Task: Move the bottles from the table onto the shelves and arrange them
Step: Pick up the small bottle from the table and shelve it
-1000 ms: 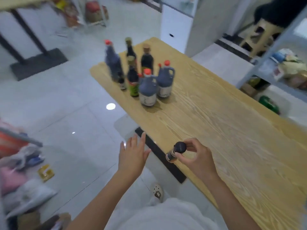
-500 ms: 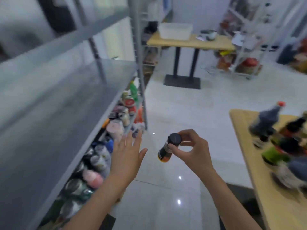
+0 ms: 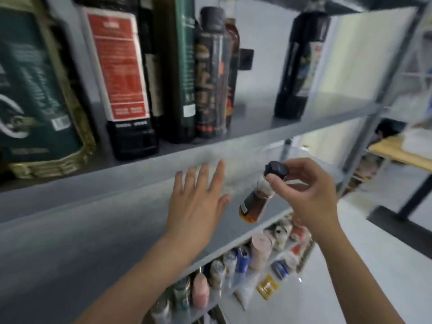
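My right hand (image 3: 308, 195) pinches the black cap of a small bottle (image 3: 256, 201) of brown liquid, which hangs tilted in front of the grey metal shelves (image 3: 257, 141). My left hand (image 3: 198, 202) is spread flat with fingers apart, empty, just left of the bottle and over the bare middle shelf (image 3: 93, 230). On the upper shelf stands a row of tall dark bottles (image 3: 210, 73), with one more dark bottle (image 3: 299, 64) standing apart to the right. The table with the other bottles is out of view.
A green and gold pouch (image 3: 35, 90) and a red-labelled bottle (image 3: 121, 73) fill the upper shelf's left end. The lowest shelf (image 3: 233, 272) is crowded with small jars and packets. A shelf upright (image 3: 374, 94) rises at right, with a wooden table (image 3: 402, 155) behind it.
My view has swung from the table to the shelves and up close to them. Both hands have risen to the level of the middle shelf, the right still carrying the small bottle.
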Demonstrator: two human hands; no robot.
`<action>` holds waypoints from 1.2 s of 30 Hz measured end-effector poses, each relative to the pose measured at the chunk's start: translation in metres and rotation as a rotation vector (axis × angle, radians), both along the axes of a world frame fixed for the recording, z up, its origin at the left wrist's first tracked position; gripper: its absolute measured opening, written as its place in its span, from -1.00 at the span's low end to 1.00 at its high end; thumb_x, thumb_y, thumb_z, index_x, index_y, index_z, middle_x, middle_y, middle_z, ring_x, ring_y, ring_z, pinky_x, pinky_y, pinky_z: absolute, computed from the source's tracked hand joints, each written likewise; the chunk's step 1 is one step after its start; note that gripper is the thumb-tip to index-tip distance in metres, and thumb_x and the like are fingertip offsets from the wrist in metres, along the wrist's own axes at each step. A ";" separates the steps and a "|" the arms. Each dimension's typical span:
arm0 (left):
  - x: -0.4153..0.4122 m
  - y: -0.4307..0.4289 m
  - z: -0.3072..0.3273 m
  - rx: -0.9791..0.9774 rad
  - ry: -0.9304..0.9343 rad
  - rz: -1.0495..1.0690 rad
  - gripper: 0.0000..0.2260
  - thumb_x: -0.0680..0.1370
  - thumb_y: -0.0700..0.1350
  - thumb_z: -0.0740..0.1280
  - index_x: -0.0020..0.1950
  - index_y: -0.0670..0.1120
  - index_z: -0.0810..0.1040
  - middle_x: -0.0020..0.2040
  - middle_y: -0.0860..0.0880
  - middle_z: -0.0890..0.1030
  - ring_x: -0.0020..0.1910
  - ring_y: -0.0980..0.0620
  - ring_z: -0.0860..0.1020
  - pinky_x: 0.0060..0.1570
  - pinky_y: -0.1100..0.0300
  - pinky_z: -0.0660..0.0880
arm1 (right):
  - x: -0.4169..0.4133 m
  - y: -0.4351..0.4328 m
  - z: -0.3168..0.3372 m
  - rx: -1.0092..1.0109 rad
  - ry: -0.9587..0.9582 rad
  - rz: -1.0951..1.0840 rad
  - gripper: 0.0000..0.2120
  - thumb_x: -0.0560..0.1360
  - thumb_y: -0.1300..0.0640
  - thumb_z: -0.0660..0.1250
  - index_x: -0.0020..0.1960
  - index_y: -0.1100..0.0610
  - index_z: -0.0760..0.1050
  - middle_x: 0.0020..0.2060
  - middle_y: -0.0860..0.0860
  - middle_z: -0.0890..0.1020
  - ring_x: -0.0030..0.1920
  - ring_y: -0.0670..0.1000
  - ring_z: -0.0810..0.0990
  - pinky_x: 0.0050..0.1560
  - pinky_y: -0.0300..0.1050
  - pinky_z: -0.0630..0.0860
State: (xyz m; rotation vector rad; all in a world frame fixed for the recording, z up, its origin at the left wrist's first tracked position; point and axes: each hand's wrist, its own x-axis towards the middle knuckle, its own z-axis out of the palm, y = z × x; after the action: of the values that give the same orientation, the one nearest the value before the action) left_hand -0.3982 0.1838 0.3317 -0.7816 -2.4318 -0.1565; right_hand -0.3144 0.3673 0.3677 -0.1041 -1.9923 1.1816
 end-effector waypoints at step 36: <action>-0.004 0.060 0.023 0.040 0.350 0.472 -0.51 0.49 -0.04 0.36 0.36 -0.20 0.42 0.21 -0.22 0.50 0.21 -0.19 0.47 0.37 -0.14 0.32 | -0.154 0.034 0.133 0.204 0.082 0.394 -0.67 0.39 -0.11 0.46 -0.03 0.10 0.48 -0.29 -0.14 0.53 -0.18 -0.03 0.60 -0.10 0.10 0.60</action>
State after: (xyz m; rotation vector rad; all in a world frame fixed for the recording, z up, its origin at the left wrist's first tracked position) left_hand -0.4027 0.2436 0.3551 -0.1794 -2.1949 0.1066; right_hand -0.4681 0.4012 0.5009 0.4518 -2.1047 1.1887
